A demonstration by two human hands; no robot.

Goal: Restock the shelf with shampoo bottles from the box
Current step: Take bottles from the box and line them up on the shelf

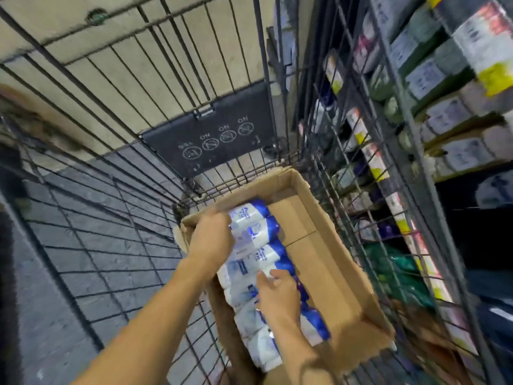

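A cardboard box sits open inside a wire shopping trolley, pushed toward the trolley's right side. Along the box's left half runs a row of white-and-blue shampoo bottles, lying on their sides and packed tight against one another from the near end to the far end; the right half of the box shows bare cardboard floor. The bottle labels carry blue print, but the blur keeps the brand from being read.

The left hand rests on the far bottles by the box's left wall, fingers curled together over them. The right hand lies on the bottles nearer the middle of the row, fingers loosely spread and pressing down on the tops; whether either hand actually grips a bottle cannot be told.

At the trolley's far end hangs a dark plastic flap with round pictograms, marked upside down "YES" once and "NO" three times.

Beyond the trolley's right wire wall stand store shelves crowded with blurred products and yellow tags. The floor under the left side is grey paving, paler tile farther off.
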